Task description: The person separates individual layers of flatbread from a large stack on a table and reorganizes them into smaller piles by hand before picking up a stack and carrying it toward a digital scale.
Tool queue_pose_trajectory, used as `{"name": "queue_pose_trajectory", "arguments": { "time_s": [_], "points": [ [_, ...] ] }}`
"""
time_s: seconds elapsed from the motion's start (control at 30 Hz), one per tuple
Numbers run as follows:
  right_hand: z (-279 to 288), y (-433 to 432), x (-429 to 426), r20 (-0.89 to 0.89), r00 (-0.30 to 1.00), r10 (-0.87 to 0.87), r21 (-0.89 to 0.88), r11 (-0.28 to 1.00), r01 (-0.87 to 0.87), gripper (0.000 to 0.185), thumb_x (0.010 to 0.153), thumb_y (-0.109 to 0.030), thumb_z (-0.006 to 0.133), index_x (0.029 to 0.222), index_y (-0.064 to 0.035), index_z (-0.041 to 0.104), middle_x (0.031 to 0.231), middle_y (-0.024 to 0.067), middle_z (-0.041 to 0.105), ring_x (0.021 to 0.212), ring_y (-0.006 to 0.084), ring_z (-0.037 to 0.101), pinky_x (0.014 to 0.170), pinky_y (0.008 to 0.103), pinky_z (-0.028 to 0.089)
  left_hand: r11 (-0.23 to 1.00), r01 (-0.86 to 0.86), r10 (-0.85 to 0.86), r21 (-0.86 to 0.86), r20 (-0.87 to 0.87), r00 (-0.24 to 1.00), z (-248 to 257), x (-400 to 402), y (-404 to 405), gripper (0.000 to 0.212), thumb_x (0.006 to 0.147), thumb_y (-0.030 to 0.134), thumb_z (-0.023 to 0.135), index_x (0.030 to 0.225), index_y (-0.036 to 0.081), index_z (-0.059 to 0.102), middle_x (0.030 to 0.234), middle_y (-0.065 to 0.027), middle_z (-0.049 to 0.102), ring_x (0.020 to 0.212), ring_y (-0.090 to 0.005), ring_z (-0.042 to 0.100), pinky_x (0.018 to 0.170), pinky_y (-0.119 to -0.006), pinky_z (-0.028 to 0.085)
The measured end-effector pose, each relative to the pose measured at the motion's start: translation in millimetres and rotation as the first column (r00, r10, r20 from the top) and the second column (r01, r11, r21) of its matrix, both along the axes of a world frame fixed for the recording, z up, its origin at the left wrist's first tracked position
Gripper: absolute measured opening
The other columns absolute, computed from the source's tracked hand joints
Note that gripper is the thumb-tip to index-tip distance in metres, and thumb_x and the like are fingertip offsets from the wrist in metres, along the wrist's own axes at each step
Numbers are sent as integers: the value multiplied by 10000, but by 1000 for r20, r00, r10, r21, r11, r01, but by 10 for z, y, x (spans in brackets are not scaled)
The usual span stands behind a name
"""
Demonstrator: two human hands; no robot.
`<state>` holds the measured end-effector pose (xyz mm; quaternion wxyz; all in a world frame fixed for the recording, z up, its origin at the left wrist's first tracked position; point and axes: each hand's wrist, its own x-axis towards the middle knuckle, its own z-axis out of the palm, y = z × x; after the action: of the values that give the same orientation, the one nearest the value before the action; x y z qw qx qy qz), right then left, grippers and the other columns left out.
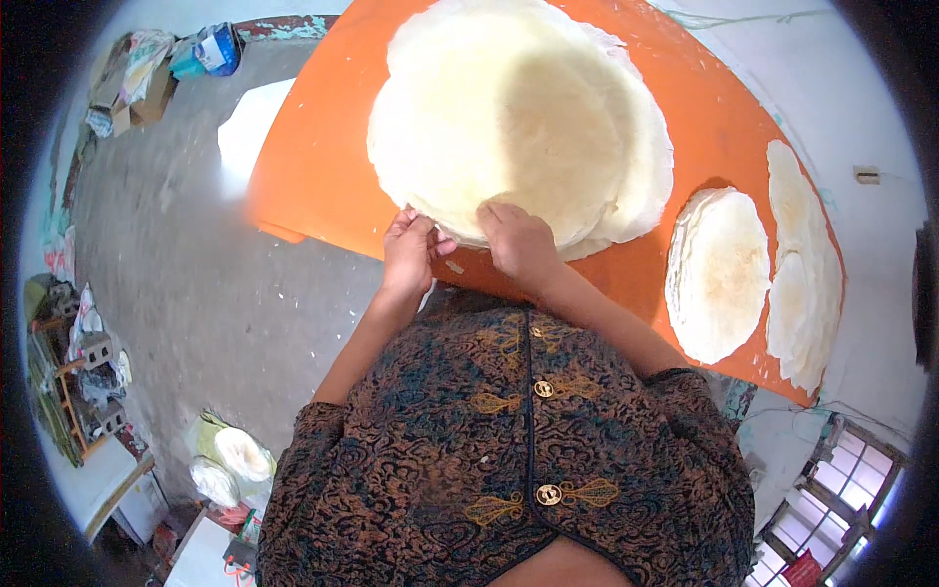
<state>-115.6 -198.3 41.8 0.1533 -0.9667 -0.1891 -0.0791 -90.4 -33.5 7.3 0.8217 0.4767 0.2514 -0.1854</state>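
A broad pile of thin, round, pale flatbread sheets point(455, 110) lies on an orange-covered table point(323, 147) before me. At the pile's near-left edge, my left hand point(414, 246) pinches the rim of a sheet between thumb and fingers. My right hand point(517, 238) rests on the near edge of the pile, fingertips on the top sheet; its thumb is hidden, so whether it grips the sheet does not show. Part of the pile lies in shadow.
On the table's right stand a smaller stack of flatbreads point(722, 275) and more overlapping sheets point(799, 293) near the wall. A cardboard box point(154, 95) and bags lie at the far left. Round pale items point(242, 455) and a white surface point(209, 554) are at lower left.
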Motion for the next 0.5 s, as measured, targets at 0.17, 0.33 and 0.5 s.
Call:
{"name": "queue_pose_trajectory", "arguments": {
  "time_s": [0.17, 0.33, 0.5],
  "points": [
    [73, -23, -26, 96, 995, -8, 131, 991, -5, 239, 752, -189, 507, 917, -20, 543, 909, 135, 585, 853, 272, 584, 626, 382, 486, 972, 99, -82, -211, 88, 993, 86, 27, 3, 148, 840, 110, 468, 979, 73, 434, 879, -83, 568, 728, -191, 595, 616, -320, 544],
    [78, -368, 366, -362, 912, -192, -47, 981, 188, 284, 786, -297, 521, 928, -65, 601, 834, 157, 616, 822, 280, 601, 676, 421, 468, 926, 217, -182, -308, 138, 973, 183, 119, -69, 235, 869, 196, 471, 1058, 65, 423, 958, -102, 566, 802, -220, 598, 681, -345, 533],
    [1726, -988, 1301, -256, 913, -318, 75, 935, 347, 296, 770, -273, 590, 868, 4, 627, 693, 30, 614, 655, 134, 561, 650, 320, 459, 951, 252, -248, -176, 44, 968, -28, 71, -16, 340, 868, 236, 497, 1171, 92, 441, 963, -53, 577, 831, -169, 591, 695, -292, 477]
  ]
}}
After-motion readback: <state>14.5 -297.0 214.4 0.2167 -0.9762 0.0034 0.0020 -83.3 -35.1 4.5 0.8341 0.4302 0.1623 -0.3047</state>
